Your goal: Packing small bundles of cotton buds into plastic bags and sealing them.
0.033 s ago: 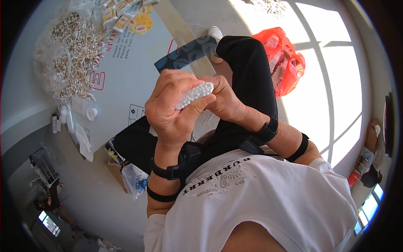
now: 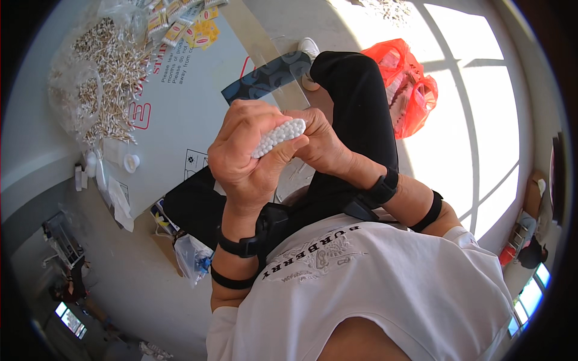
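A tight bundle of cotton swabs [image 2: 279,137] is held above my lap, its round white tips packed together and facing up. My left hand [image 2: 241,147] wraps around the bundle, fingers over its far side and thumb along its near side. At the bundle's right end, my right hand [image 2: 324,143] is closed against it with bent fingers. Both hands hide the sticks below the tips. To the left, a big heap of loose cotton swabs [image 2: 114,78] spills out of a clear plastic bag onto the printed board tabletop [image 2: 174,120].
Small yellow and white packets [image 2: 186,25] lie at the table's far side. A round white cap [image 2: 131,162] sits near its left edge. On the floor at right stands a red plastic bag [image 2: 415,114] with pink packages. An open box [image 2: 168,249] with a clear bag is below the table.
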A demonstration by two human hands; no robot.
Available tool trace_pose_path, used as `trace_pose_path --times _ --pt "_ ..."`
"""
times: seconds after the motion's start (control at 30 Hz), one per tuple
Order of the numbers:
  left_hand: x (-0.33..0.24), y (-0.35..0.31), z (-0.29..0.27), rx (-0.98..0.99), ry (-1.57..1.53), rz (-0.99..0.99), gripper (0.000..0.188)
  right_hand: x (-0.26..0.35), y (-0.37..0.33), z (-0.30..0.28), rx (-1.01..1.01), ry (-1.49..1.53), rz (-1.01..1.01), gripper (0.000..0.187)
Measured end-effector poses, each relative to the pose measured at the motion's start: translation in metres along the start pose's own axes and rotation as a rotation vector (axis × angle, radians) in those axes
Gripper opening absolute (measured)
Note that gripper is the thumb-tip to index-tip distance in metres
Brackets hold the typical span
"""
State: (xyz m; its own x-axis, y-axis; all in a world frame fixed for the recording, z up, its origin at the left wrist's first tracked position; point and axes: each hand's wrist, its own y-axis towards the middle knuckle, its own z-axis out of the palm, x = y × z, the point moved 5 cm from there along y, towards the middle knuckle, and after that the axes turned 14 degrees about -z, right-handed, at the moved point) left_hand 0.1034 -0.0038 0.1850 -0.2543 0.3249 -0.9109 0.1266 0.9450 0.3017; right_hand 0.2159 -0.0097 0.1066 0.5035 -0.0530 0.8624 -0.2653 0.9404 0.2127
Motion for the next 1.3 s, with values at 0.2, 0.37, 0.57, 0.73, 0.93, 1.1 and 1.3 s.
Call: trace_pose_path --times 0.2,0.37,0.57,0.73,0.93,1.1,1.3 --pt "0.000 0.000 0.000 0.024 -0.031 -0.039 0.029 0.001 0.000 0.002 0.001 -0.011 0.024 0.015" --pt "0.005 -0.005 -0.008 -0.025 -0.084 -0.102 0.032 -0.001 0.000 -0.002 -0.051 0.041 0.093 0.018" --pt "0.000 -0.007 -0.011 -0.044 0.063 0.062 0.033 -0.003 -0.001 0.002 -0.026 0.048 0.107 0.019" --pt "-0.001 -0.005 -0.011 -0.007 -0.003 -0.017 0.030 -0.005 -0.001 0.001 -0.010 0.039 0.086 0.020" --pt "-0.004 -0.001 -0.007 0.028 -0.016 -0.047 0.028 -0.009 -0.003 -0.001 -0.024 0.027 0.095 0.019" --pt "-0.003 -0.004 -0.005 -0.037 0.099 0.032 0.026 -0.006 -0.003 0.002 -0.012 0.014 0.111 0.018" --pt "-0.001 -0.004 -0.003 -0.066 0.070 -0.131 0.026 -0.008 -0.005 0.001 -0.022 0.105 0.175 0.018"
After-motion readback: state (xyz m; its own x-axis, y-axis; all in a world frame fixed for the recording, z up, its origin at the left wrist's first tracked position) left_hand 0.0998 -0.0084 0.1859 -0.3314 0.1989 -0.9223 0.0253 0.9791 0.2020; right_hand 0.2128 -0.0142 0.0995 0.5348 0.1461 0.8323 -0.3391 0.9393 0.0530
